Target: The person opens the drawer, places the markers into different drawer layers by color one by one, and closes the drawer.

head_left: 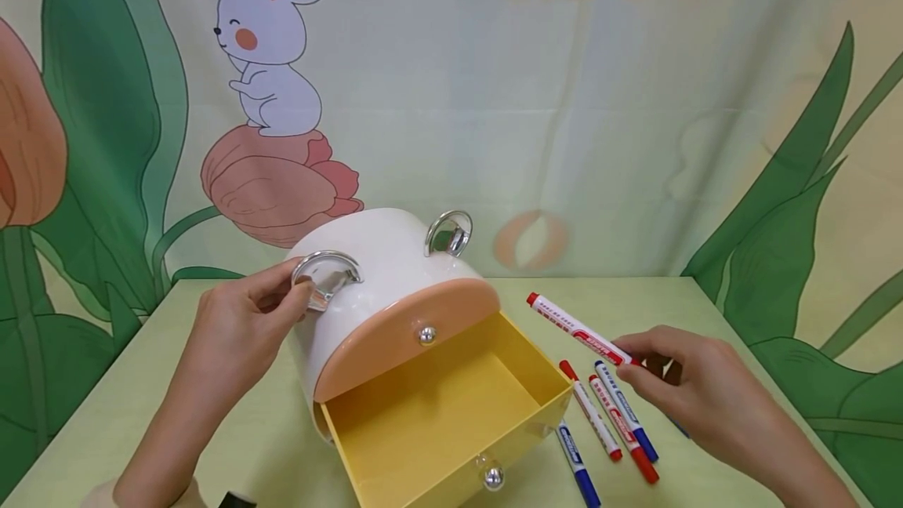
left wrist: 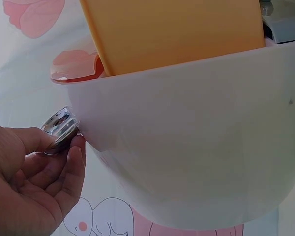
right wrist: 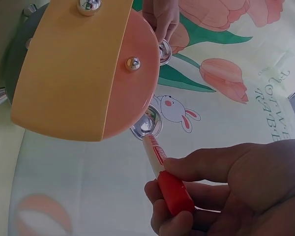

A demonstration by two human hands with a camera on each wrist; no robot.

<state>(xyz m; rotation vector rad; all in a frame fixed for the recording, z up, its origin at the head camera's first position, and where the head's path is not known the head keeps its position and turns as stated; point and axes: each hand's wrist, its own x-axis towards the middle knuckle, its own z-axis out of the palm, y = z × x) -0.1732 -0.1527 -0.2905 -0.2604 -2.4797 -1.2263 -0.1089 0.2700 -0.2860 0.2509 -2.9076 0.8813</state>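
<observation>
A white box (head_left: 384,249) with a peach front panel (head_left: 451,306) stands on the table, tilted in the head view. Its lower yellow drawer (head_left: 437,414) is pulled out, and its floor shows bare. My left hand (head_left: 243,335) pinches the left silver ear-shaped ring (left wrist: 63,129) on the box between thumb and fingers. To the right of the drawer, my right hand (head_left: 694,390) holds a white marker (head_left: 567,322) with red ends, raised over the table. In the right wrist view, thumb and fingers grip that marker near its red end (right wrist: 176,194).
Several red and blue markers (head_left: 622,426) lie on the green table (head_left: 183,371) between the drawer and my right hand. Another silver ring (head_left: 451,234) stands up from the box's right side. A printed cloth (head_left: 437,100) hangs behind the table.
</observation>
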